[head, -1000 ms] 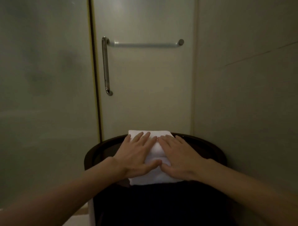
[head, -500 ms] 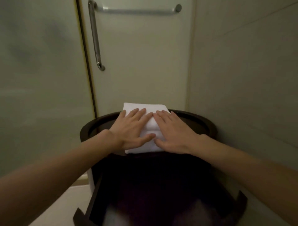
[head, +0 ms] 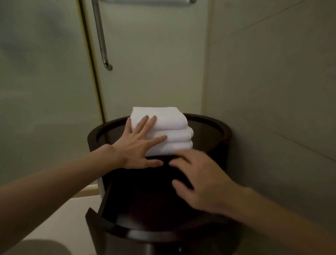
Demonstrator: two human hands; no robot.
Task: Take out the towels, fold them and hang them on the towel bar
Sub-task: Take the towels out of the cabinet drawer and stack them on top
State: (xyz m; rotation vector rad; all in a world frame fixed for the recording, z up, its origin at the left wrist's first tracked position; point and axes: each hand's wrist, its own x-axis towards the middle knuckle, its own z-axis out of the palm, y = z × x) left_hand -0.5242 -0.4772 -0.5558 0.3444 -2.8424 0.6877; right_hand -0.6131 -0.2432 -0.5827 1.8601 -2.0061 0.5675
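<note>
Towels (head: 174, 134) stacked on dark cabinet (head: 227, 133).

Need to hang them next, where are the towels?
The towels sit mid head view, stacked on the dark round stand, under the left hand.

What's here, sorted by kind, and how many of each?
Folded white towels: 3
Metal bars: 2, towel bar and door handle
Hands: 2, left hand and right hand
Dark round stand: 1
Total: 8
</note>
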